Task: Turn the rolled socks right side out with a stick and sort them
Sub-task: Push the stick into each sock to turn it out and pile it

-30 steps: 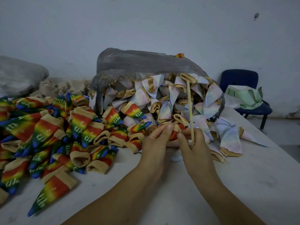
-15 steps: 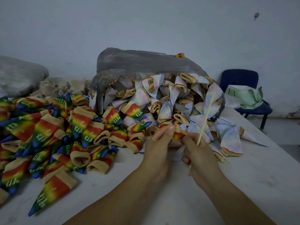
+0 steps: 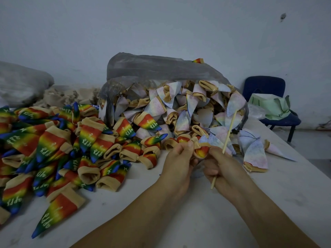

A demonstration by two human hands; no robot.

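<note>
Fingers (image 3: 181,149) of the left hand (image 3: 177,163) pinch the cuff of a half-turned sock (image 3: 201,152); the right hand (image 3: 222,167) grips its other side with the stick (image 3: 228,136) clamped aslant. That sock hangs just over the bench (image 3: 268,203), midway between the side edges, in front of the bag (image 3: 161,68) of unturned ones at the far edge; turned socks (image 3: 53,149) crowd the left edge. Pulled unevenly, the stick could slip out or snag the knit.

The turned socks (image 3: 53,149) are rainbow-banded, red through yellow and green to blue toes, with tan cuffs and white lettering. The inside-out socks (image 3: 170,108) look washed-out lilac and pale blue, also with tan cuffs. The front sock (image 3: 201,152) shows red, orange and yellow. The stick (image 3: 230,129) is pale wood, the bag (image 3: 152,68) smoky grey, the chair (image 3: 265,86) dark blue and the table (image 3: 268,203) off-white.
</note>
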